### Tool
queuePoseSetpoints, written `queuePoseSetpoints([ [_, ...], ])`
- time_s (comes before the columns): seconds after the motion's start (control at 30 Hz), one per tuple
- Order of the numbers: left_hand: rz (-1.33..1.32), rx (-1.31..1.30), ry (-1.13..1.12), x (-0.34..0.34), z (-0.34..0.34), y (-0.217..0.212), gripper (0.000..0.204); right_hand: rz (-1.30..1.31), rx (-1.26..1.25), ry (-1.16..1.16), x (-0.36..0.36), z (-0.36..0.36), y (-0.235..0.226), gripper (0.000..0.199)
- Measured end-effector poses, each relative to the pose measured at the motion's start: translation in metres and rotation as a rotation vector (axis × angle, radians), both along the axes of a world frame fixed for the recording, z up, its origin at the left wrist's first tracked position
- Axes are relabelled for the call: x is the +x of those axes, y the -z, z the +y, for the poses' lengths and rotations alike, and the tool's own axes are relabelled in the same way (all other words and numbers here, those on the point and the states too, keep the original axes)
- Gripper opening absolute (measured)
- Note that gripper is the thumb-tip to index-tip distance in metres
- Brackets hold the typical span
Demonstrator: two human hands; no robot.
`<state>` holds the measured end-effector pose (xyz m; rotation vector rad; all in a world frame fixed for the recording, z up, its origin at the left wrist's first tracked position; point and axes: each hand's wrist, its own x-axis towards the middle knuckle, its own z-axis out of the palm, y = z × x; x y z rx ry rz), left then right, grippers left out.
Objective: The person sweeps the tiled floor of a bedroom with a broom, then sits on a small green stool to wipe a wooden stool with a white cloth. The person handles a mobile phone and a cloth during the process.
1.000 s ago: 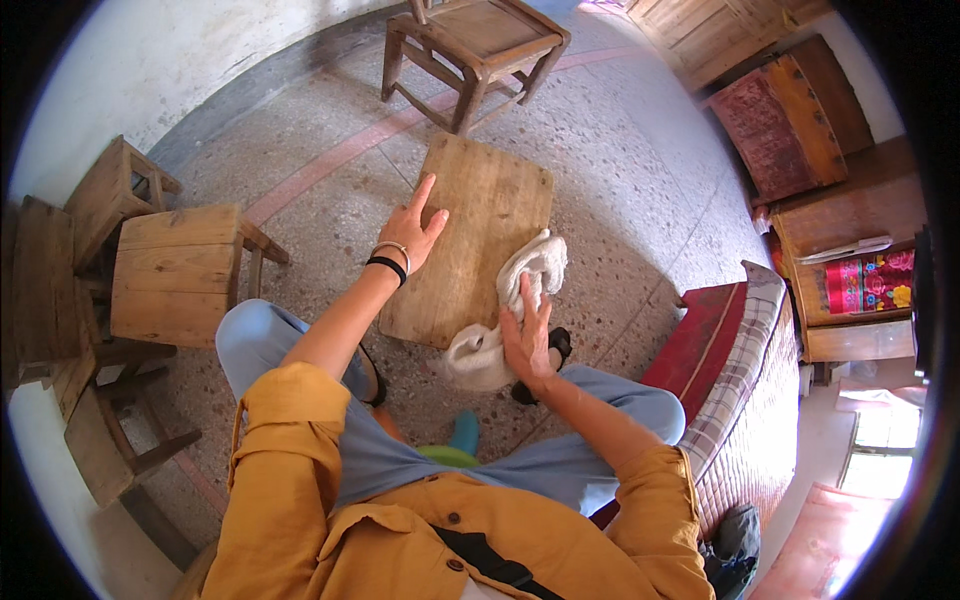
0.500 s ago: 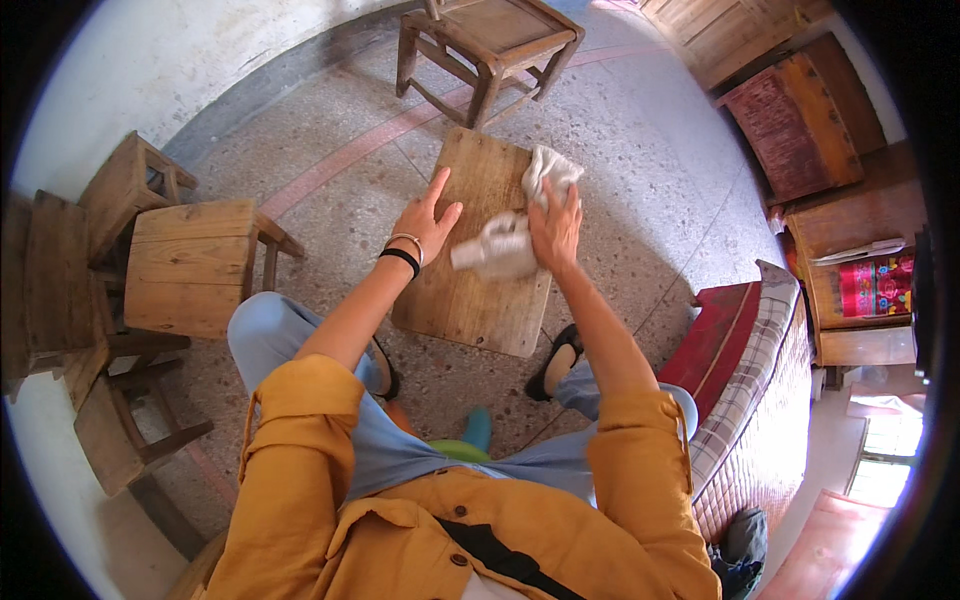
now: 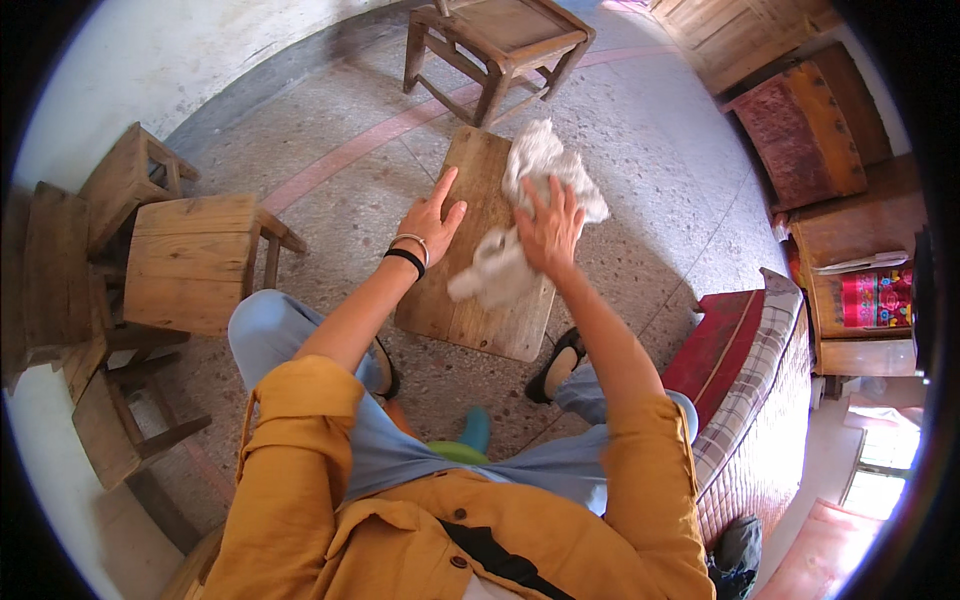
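No text, label, number or sign can be read; the red, flower-patterned item (image 3: 876,299) at the far right shows coloured decoration; it is too small for any lettering to be made out.

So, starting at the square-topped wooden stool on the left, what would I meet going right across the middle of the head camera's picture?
Square-topped pale wooden stool → bare left hand → bare right hand spread on a crumpled off-white cloth → red seat with plaid-edged cover → red flower-patterned item.
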<state>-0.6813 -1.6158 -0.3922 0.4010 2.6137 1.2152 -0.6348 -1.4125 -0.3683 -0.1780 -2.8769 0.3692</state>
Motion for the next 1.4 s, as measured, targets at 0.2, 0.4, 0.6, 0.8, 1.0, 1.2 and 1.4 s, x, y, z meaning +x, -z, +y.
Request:
queuePoseSetpoints([
  [0.2,0.009,-0.024,-0.003,0.0,0.001,0.0,0.056,0.075,0.023,0.038,-0.033,0.002,0.004,0.048],
  [0.4,-0.002,0.018,-0.02,-0.004,0.0,0.015,0.052,-0.094,-0.02,-0.425,0.097,-0.062,-0.018,0.059],
  [0.6,0.013,0.051,-0.019,-0.005,0.002,0.02,0.051,-0.098,-0.105,-0.49,0.08,-0.058,-0.028,0.053],
  [0.8,0.007,0.066,0.012,-0.002,-0.001,0.003,0.048,0.131,0.007,-0.23,-0.045,-0.023,0.0,0.047],
  [1.0,-0.105,0.097,-0.102,-0.003,-0.004,0.001,0.053,0.102,0.014,-0.276,-0.017,-0.044,-0.001,0.052],
  [1.2,-0.266,0.559,-0.069,-0.02,-0.014,0.059,0.051,-0.161,-0.094,-0.547,0.098,-0.09,-0.023,0.059],
  [1.4,-0.345,0.695,-0.069,0.0,-0.01,0.015,0.067,-0.016,-0.032,-0.495,0.038,-0.07,-0.018,0.047],
])
